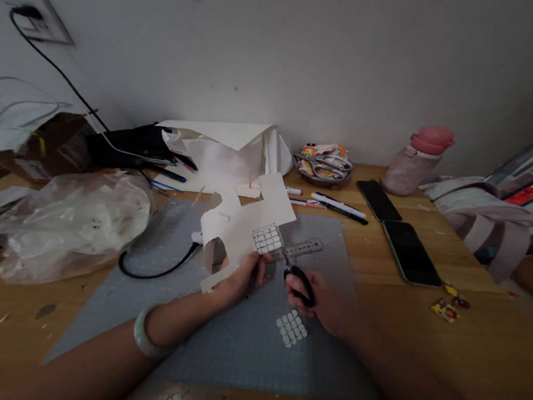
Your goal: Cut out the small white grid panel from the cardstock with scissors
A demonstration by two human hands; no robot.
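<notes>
One paper (pixel 247 222): your left hand (pixel 240 275) pinches it, your right hand (pixel 320 299) grips scissors (pixel 292 270).
Likely light, bendy, easily creased; take hold at the drawn grid's (pixel 266 238) near edge.

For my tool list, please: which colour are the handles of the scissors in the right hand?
The handles are black, clearest in the head view.
</notes>
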